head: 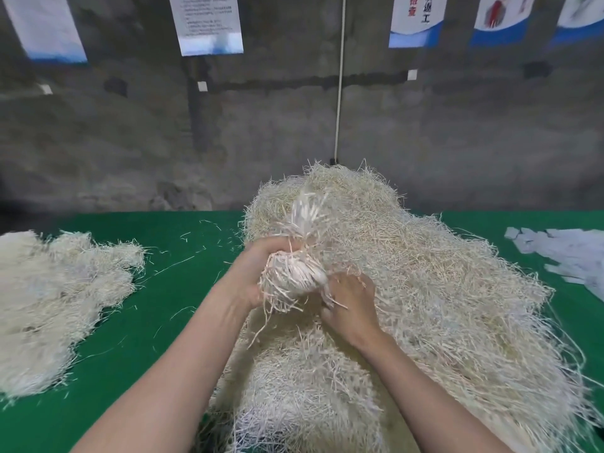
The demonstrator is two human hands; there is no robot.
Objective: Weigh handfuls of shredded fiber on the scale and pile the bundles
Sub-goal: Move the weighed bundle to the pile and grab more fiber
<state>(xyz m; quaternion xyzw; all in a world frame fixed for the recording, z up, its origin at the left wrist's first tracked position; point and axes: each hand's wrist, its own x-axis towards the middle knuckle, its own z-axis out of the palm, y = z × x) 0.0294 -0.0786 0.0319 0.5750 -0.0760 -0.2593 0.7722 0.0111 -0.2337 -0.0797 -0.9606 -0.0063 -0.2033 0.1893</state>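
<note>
A green table (170,322) runs across the room, and most of its middle and right side is buried under a big heap of shredded fiber (441,289). A flatter pile (49,305) lies well apart at the left, and white paper slips (562,253) are scattered at the far right. Over the heap's near slope the person holds up a handful (294,276). The left hand (251,276) is curled round its waist, and the right hand (351,305) has its fingers tucked in against the lower end, gripping strands there. I see no scale. To my eye, the trouble from here is tangling: trailing strands still reach down into the heap, so lifting could drag extra fiber along or shed some and throw off the weight. The wall posters (210,24) carry print too blurred to read. One at upper right shows large red and dark Chinese characters, cut off.
</note>
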